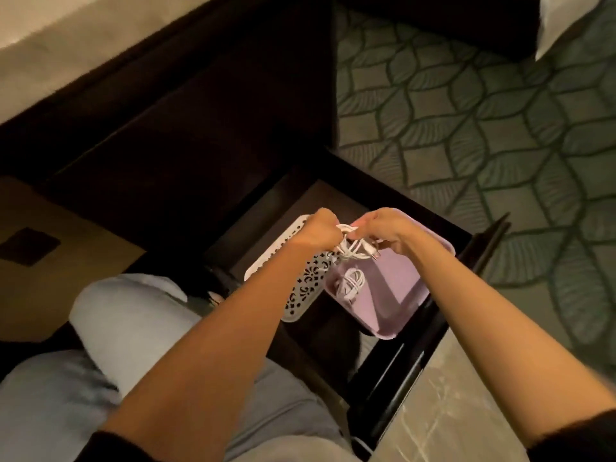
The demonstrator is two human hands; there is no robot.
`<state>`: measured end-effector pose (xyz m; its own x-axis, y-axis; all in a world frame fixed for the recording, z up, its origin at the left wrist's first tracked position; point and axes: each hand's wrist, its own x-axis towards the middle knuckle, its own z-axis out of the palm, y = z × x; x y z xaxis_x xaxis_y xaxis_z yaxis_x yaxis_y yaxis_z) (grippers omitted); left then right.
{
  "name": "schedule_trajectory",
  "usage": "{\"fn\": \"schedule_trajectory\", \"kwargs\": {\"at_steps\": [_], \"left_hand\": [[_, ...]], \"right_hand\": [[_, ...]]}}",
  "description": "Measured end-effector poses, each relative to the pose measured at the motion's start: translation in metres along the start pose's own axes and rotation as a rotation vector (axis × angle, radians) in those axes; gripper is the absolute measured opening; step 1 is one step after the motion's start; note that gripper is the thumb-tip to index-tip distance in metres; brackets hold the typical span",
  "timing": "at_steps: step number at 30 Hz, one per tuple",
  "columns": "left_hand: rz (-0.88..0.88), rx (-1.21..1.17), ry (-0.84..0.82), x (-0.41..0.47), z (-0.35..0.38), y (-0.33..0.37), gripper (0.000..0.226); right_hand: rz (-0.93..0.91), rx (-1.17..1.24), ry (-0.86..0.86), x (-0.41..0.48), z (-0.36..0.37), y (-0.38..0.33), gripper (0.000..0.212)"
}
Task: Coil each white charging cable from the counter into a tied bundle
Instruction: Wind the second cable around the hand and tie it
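Over our grey-trousered lap (133,328), the open dark wooden drawer (320,198) holds a shallow lilac plastic tray (400,285). In it lies one finished white coiled cable bundle (352,282), just beside the white perforated plastic basket (300,288). Above these, our left hand (318,230) curls tight round the loose white charging cable (353,250), and our right hand (383,228) pinches its top loop (a plug end sticks out below). If either grip slackens, we judge the coils will spring apart; tugging hard could kink the cord.
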<state>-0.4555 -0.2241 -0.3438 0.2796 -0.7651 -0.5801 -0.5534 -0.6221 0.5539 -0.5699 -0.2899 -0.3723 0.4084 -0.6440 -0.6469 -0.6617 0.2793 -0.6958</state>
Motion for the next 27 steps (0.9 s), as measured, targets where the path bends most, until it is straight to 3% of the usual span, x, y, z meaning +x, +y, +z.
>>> {"fn": "schedule_trajectory", "kwargs": {"at_steps": [4,7,13,17,27], "left_hand": [[-0.005,0.001,-0.121,0.019,0.025,-0.001,0.025],[-0.027,0.008,-0.179,0.028,0.035,-0.002,0.028],[-0.111,0.031,-0.133,0.051,0.045,-0.003,0.04],[-0.169,0.104,-0.163,0.062,0.048,-0.008,0.017],[-0.136,0.126,-0.292,0.072,0.055,-0.014,0.02]], "right_hand": [[0.179,0.074,0.001,0.017,-0.004,0.03,0.002],[0.302,0.173,0.063,0.033,-0.002,0.056,0.007],[0.48,0.3,0.254,0.07,0.011,0.097,0.009],[0.539,0.385,0.318,0.084,0.019,0.106,0.028],[0.584,0.502,0.399,0.091,0.02,0.115,0.031]]}}
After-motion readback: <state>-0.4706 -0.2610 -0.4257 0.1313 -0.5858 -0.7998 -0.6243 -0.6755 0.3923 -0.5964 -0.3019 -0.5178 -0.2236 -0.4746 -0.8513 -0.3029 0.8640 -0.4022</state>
